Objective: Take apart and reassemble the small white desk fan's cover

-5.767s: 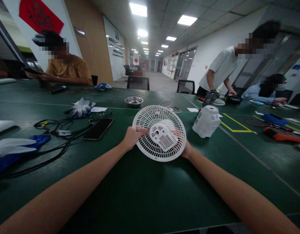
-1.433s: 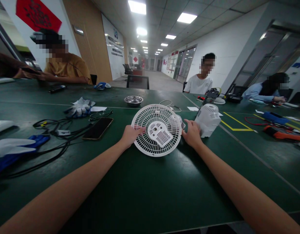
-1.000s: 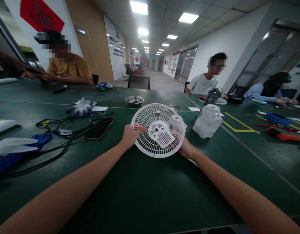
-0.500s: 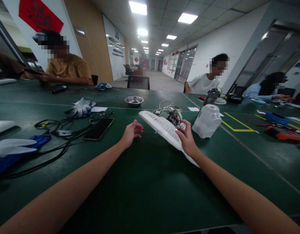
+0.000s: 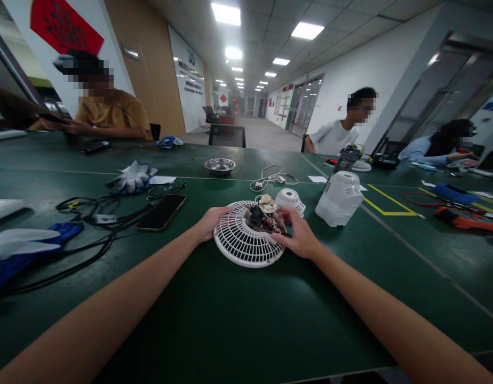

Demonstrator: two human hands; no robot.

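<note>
A round white fan grille (image 5: 246,248) lies in front of me, with a motor and wiring (image 5: 264,216) at its centre. My left hand (image 5: 214,223) grips the grille's left rim, its fingertips partly hidden. On the right, my right hand (image 5: 296,233) has thumb and fingers closed on the motor assembly. Just behind that hand is a small white vented cover (image 5: 290,200). A larger white plastic housing (image 5: 340,200) stands to the right.
Behind the grille lie a white cable (image 5: 266,178) and a metal bowl (image 5: 220,166). A phone (image 5: 161,212), black cables (image 5: 106,229) and gloves (image 5: 132,177) are at left. Meters (image 5: 468,220) lie right. People sit across the green table (image 5: 246,330).
The grille was tilted up in my right hand and is now lower and flatter, with its motor side up. My left hand has moved onto its rim. The small cover has come into view.
</note>
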